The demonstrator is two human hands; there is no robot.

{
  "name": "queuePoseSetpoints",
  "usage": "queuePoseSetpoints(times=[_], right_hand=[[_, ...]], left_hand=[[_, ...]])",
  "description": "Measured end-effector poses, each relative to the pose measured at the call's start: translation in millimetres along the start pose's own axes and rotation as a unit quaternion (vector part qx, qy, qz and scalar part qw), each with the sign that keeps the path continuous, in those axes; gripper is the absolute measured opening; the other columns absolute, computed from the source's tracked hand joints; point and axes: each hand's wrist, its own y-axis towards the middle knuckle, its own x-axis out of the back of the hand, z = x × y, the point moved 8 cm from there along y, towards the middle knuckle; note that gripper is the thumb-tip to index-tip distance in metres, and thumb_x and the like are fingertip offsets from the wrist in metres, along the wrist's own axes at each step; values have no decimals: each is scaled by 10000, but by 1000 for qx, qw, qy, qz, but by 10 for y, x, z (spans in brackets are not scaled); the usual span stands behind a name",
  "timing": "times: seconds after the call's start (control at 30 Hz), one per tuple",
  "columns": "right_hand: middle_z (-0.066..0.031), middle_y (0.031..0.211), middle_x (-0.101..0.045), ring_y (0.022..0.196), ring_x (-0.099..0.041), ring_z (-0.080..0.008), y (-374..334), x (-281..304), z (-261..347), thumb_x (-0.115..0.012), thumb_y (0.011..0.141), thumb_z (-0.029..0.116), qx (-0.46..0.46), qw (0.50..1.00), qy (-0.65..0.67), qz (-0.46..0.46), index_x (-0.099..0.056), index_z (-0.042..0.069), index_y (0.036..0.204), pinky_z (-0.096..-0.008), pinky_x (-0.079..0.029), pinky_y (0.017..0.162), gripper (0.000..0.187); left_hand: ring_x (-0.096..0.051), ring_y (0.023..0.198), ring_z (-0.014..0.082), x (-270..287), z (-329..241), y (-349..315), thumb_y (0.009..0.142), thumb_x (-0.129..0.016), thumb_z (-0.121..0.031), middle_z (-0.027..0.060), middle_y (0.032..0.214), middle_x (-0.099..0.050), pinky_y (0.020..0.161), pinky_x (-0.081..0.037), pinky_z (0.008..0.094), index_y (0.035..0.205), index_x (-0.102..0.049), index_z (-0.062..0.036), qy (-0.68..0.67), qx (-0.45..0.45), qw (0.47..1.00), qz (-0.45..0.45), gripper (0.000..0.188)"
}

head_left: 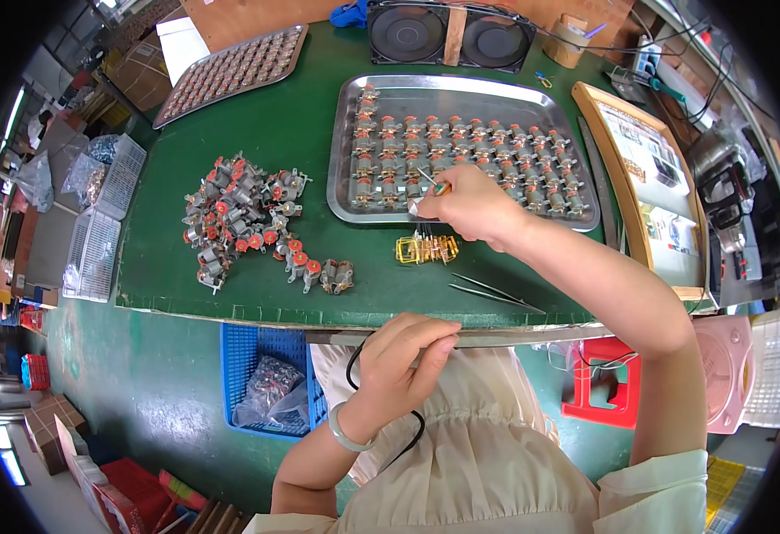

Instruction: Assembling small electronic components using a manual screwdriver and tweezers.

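While the right hand (pixel 470 205) grips a slim tool (pixel 428 176) over the near side of the tray (pixel 470 95), the small motors (pixel 389 128) stand in rows beyond and around it. The left hand (pixel 399 360), by the near edge of the surface (pixel 372 294), is loosely curled; I cannot tell if it holds something. In my judgement, a light grip and a steady wrist help the tip to avoid knocking neighbouring motors.
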Motion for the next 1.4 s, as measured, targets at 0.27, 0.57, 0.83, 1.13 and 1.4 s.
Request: queuePoseSetpoints(times=[0.27,0.57,0.83,1.13,1.4], right_hand=[[-37,617,-521,558,-499,-143,-169,238,147,-680,715,249,176,973,-146,-39,-554,9,831,-300,-409,521,295],[-167,680,-579,684,-591,-344,-1069,222,-214,-631,734,163,205,877,-426,80,-510,0,797,-425,-472,605,213],[-161,669,-575,646,-588,-334,-1078,697,-287,-630,707,117,180,901,-394,-20,-521,10,769,-422,-463,584,165],[5,577,-490,549,-435,-65,-711,2994,-578,-634,721,233,-6,908,-182,-376,-600,40,731,-258,-349,510,196],[-102,714,-572,630,-544,-177,-400,3482,-1062,-659,660,131,6,896,-334,-293,-635,48,923,-308,-438,624,277]], left_hand=[[-585,652,215,117,-13,2,751,-634,-4,92,754,-615,582,-465,288,867,-605,0,30,19,999,2,120],[-529,932,280,927,190,174,784,-558,26,132,989,-578,832,-409,352,984,-574,-9,244,51,959,-132,204],[-455,1120,295,830,354,211,781,-550,4,144,1182,-508,960,-330,362,1051,-565,4,344,86,935,27,270],[-456,1105,307,837,403,143,754,-565,15,132,1170,-516,954,-330,388,1038,-573,-17,317,67,946,-18,286],[-442,1112,312,835,431,112,777,-541,-10,133,1170,-519,954,-325,398,1043,-571,-19,319,68,945,-27,268]])
